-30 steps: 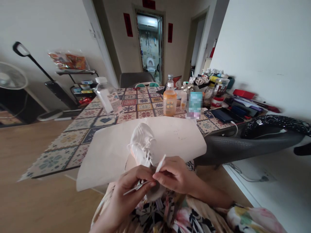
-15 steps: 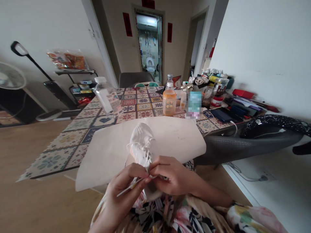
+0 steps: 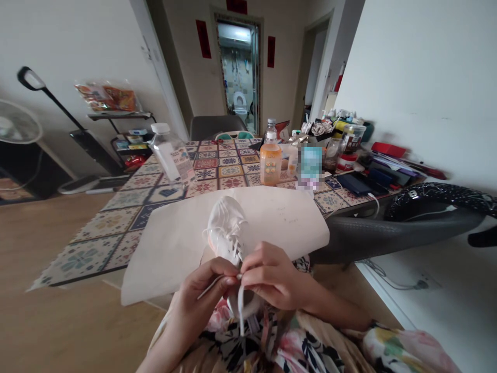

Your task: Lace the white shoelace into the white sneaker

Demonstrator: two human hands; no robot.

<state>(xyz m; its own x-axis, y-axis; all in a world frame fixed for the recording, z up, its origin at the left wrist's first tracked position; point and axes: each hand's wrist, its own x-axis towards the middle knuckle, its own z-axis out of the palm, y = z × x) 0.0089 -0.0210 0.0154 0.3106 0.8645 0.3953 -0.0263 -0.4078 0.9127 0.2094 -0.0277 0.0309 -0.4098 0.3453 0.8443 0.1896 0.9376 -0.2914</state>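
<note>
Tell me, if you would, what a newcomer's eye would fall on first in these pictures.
A white sneaker sits centre frame against a large pale sheet of paper, its white lace pinched between the left hand and right hand. Beyond it, an orange drink bottle stands on a patterned tablecloth.

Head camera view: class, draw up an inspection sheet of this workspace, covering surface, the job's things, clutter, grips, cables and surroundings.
Surface: paper sheet lying over a tile-patterned table.
Job's things: white sneaker; white lace hanging from it.
Clutter: orange drink bottle; clear plastic bottle.
Grips: left hand holds a lace strand; right hand pinches lace at the sneaker.
Cables: white cable at the table edge.
Surroundings: fan; toilet through a doorway.
</note>
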